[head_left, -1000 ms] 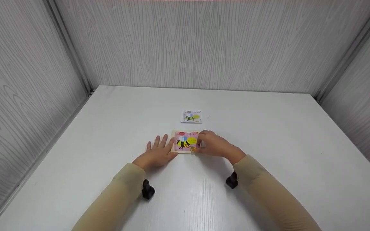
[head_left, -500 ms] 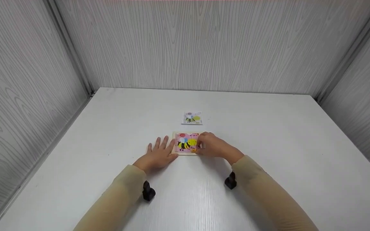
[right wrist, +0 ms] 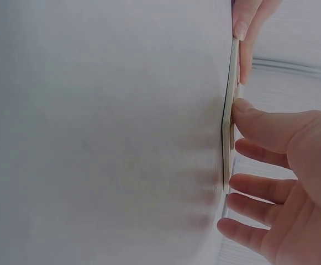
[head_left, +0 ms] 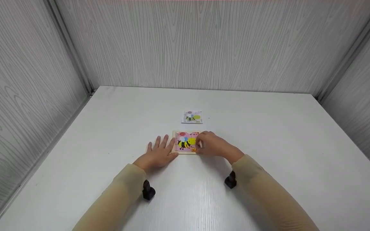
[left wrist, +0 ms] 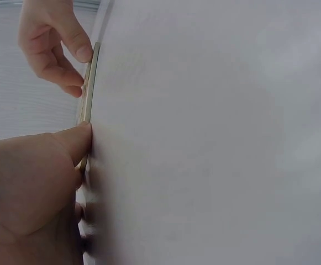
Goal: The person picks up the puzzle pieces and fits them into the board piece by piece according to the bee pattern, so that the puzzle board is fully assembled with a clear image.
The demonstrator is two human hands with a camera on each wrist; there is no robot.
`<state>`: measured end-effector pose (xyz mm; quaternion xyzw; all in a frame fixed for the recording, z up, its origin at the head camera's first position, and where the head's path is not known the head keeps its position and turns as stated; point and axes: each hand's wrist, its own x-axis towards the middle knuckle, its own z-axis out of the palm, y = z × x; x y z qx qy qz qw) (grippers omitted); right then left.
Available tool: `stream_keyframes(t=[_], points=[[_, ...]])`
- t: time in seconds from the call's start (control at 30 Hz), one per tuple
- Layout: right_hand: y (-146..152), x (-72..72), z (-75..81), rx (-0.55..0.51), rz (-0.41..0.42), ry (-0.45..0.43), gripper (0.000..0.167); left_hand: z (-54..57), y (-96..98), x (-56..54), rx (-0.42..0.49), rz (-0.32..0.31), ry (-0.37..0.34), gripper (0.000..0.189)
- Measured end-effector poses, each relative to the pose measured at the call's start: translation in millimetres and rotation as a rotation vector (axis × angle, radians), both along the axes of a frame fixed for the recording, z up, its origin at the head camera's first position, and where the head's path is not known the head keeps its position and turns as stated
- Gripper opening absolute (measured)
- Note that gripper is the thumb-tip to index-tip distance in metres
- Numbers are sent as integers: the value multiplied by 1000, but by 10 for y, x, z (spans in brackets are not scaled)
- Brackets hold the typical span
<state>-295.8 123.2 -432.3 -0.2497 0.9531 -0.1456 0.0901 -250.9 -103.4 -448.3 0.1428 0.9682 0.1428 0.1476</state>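
A square wooden jigsaw puzzle [head_left: 185,144] with a bee picture on pink lies on the table in the head view. My left hand [head_left: 159,155] rests flat with spread fingers at its left edge. In the left wrist view the left thumb [left wrist: 82,138] touches the puzzle's pale wooden rim [left wrist: 94,77]. At the right side my right hand [head_left: 215,144] bends over the picture, thumb and index finger pinching a puzzle piece there, mostly hidden by the fingers. The right wrist view shows the right thumb [right wrist: 244,106] on the board's top, with the other fingers beyond its edge.
Behind the puzzle lies a small white card [head_left: 192,117] printed with the same bee. The white table [head_left: 185,199] reaches back to grey wood-grain panels [head_left: 185,45] at the rear and both sides. Black wrist mounts [head_left: 148,191] hang under the sleeves.
The orange-printed part at the picture's lower right has straightened slightly under the right fingers. The left hand keeps its place at the left edge.
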Motion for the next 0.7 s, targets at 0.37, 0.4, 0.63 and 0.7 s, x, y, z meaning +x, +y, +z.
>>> stream_keyframes(t=[0.37, 0.4, 0.63, 0.7], points=[[-31, 21, 38, 3, 12, 21, 27, -4, -3, -22, -16, -4, 13, 69], [-35, 22, 39, 7, 4, 23, 27, -6, -2, -24, -15, -3, 12, 70], [-55, 11, 31, 31, -15, 24, 28, -30, 0, -37, -19, 9, 0, 71], [-52, 5, 27, 30, -9, 24, 28, -27, -3, -34, -17, 9, -3, 71]])
